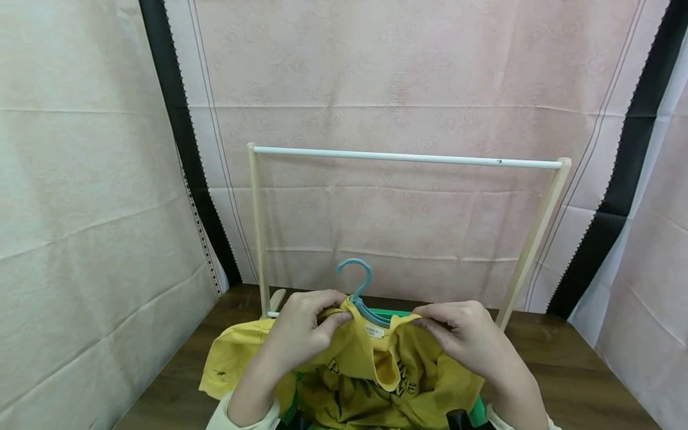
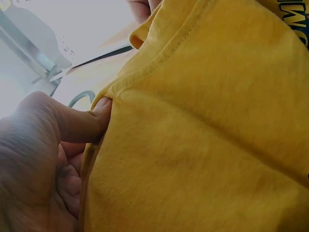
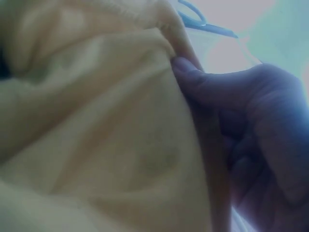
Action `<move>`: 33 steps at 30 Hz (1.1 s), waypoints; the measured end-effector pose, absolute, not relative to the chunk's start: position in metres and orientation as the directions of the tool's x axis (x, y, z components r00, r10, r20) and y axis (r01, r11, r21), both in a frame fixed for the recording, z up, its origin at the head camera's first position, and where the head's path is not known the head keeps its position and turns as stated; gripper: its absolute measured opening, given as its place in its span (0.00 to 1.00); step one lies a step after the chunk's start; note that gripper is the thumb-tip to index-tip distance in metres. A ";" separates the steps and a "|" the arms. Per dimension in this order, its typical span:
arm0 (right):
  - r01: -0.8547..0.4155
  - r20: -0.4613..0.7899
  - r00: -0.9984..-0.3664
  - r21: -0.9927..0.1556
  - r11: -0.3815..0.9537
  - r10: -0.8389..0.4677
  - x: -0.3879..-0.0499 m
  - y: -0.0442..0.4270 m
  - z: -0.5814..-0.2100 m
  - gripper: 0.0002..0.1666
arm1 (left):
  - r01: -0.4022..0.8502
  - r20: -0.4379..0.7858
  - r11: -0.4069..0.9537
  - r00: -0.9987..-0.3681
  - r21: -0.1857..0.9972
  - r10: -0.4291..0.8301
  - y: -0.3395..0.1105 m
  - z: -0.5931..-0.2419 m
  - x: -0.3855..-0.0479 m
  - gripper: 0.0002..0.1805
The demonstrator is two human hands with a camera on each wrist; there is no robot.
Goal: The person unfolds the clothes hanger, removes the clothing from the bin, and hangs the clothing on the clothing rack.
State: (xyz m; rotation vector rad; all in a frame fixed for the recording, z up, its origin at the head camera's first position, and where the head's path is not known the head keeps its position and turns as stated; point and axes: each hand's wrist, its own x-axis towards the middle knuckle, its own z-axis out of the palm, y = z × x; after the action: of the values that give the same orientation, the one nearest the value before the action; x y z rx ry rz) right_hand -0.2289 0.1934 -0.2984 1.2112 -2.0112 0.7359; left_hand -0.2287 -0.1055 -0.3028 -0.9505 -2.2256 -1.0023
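A yellow shirt [image 1: 355, 349] is spread low in the middle of the head view, neckline uppermost, over the brown tabletop [image 1: 580, 376]. Its neck opening is drawn apart, with a small white label [image 1: 374, 331] showing inside the back edge. The left hand [image 1: 303, 328] pinches the neckline edge on its side; the left wrist view shows the thumb flat on the yellow cloth and the fingers curled behind it. The right hand [image 1: 467, 334] pinches the opposite neckline edge in the same way, so both sets of fingers are narrow, with only fabric between them.

Between the hands, a blue hanger [image 1: 369, 276] stands up through the neck opening, its hook rising past the collar and curving to the left, apart from the fingers. Something green [image 1: 389, 312] shows just behind the hanger, and more green peeks out under the shirt's lower edges.

Behind, a rack holds a white rail [image 1: 408, 157] between a left post [image 1: 258, 233] and a right post [image 1: 532, 245]. The rail lies well above the hook, leaving open height between them. The left post stands near the left hand; past the right hand, brown wood reaches toward the side cloth [image 1: 645, 239].
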 end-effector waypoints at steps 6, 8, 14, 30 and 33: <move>-0.887 0.856 -0.310 -0.104 0.449 -0.414 -0.227 0.210 -0.295 0.17 | 0.756 0.680 0.512 -0.626 0.408 0.382 -0.113 -0.301 -0.231 0.08; -0.866 0.876 -0.309 -0.098 0.491 -0.370 -0.225 0.217 -0.293 0.18 | 0.755 0.693 0.525 -0.618 0.393 0.371 -0.117 -0.301 -0.232 0.09; -0.829 0.883 -0.349 -0.136 0.543 -0.313 -0.222 0.221 -0.289 0.20 | 0.758 0.702 0.527 -0.610 0.383 0.367 -0.119 -0.302 -0.233 0.08; -0.914 0.773 -0.359 -0.176 0.366 -0.523 -0.225 0.157 -0.301 0.09 | 0.803 0.708 0.436 -0.578 0.406 0.406 -0.096 -0.307 -0.229 0.06; -0.920 0.728 -0.372 -0.209 0.331 -0.576 -0.224 0.164 -0.301 0.11 | 0.805 0.708 0.432 -0.576 0.406 0.409 -0.096 -0.307 -0.229 0.06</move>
State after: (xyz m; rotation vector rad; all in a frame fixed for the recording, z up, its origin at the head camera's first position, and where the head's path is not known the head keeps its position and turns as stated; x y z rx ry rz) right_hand -0.2239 0.1640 -0.3007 1.3093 -2.0616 0.8376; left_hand -0.2291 -0.0965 -0.3069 -1.0204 -2.1742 -1.0175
